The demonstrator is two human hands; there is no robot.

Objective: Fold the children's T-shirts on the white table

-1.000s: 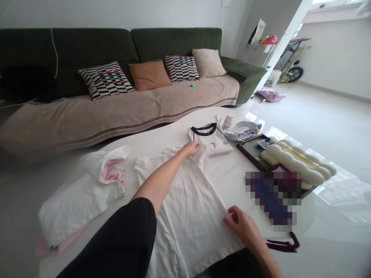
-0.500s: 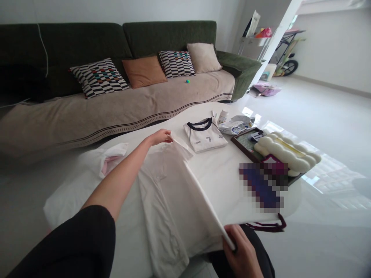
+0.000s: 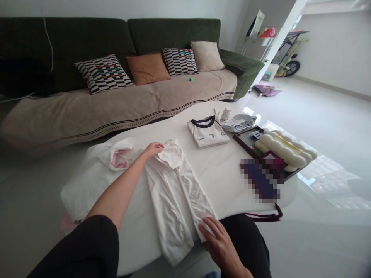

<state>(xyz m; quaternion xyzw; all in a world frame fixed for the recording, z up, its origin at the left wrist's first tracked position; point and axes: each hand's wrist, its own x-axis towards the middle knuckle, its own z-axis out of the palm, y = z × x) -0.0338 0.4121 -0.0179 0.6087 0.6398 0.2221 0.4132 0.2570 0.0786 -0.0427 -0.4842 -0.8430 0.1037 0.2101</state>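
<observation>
From where I stand, the thin white cotton-looking garment (image 3: 166, 208) lies lengthwise on the glossy white, faintly marbled surface (image 3: 223, 181), its bottom end reaching the near edge, and I'd call it partly folded: its right side is turned inward into a long narrow panel, while the top is uneven and the length is not yet doubled up. The left hand (image 3: 155, 148) has its fingers drawn together on the cloth at the top; the right hand (image 3: 214, 235) is half open, bent over the lower right corner, and whether it grips or only presses I cannot tell. Beyond, one off-white shirt with a navy ribbed collar (image 3: 210, 135) already sits as a flat, compact rectangle. To the left, a crumpled heap of white and pink cloth (image 3: 87, 189) looks untouched so far, all soft billows beside that neat block. The garment between the hands is limp, with fine diagonal creases rippling down its right panel and smoother folds on its left
</observation>
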